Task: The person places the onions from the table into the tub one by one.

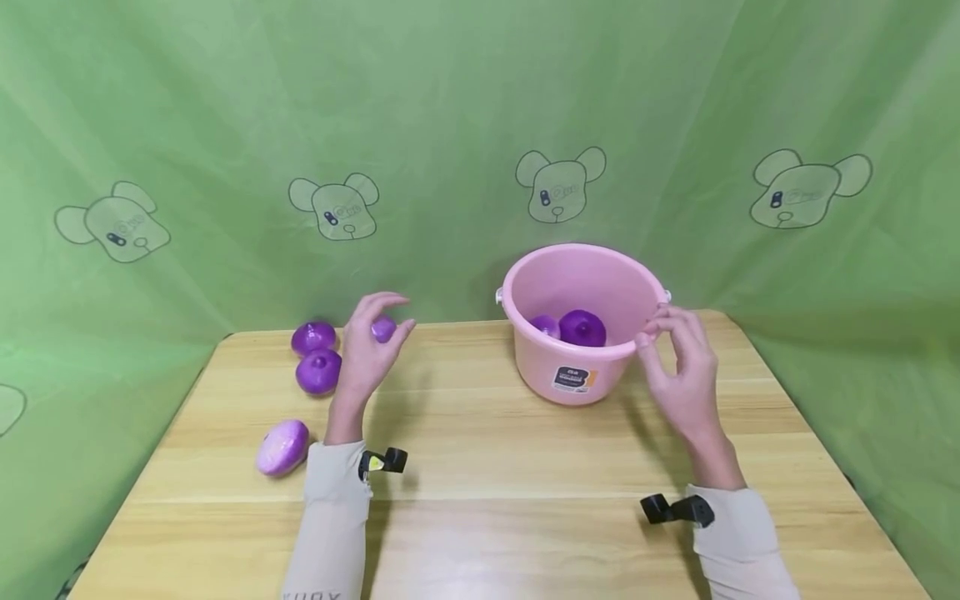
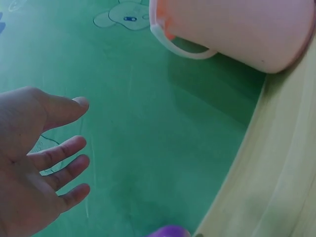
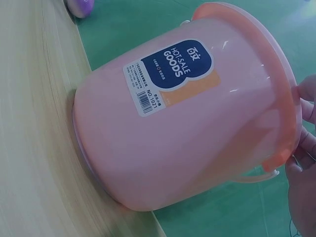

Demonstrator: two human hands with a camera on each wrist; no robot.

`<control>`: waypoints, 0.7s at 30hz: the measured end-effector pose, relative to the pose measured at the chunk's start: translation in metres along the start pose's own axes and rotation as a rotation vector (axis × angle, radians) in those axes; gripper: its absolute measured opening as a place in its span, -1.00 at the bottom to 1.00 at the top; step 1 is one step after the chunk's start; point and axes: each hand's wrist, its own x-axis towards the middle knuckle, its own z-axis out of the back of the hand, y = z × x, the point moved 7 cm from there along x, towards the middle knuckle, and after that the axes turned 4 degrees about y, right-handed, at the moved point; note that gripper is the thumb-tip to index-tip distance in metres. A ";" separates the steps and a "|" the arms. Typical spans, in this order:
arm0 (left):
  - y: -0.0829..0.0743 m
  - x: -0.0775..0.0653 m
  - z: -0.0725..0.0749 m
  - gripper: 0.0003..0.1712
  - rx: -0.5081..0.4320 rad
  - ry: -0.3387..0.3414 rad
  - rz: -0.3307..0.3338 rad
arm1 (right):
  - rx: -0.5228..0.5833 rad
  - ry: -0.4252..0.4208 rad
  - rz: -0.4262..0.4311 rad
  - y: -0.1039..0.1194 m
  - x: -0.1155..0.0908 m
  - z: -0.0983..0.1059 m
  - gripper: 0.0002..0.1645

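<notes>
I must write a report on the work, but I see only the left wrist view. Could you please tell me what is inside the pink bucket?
Observer: The head view shows at least two purple onions inside the pink bucket.
Operator: Thank you. Does anything hold it?
Observer: Yes, the right hand grips its rim.
Operator: And are there others outside?
Observer: Yes, three purple onions lie on the table to the left of the left hand.

Soft glare whitens the near tabletop [image 1: 465,546], while both wrist views look dim.
</notes>
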 end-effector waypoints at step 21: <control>0.046 -0.004 0.007 -0.57 0.007 -0.079 0.144 | 0.026 0.008 -0.005 -0.039 -0.005 0.004 -0.86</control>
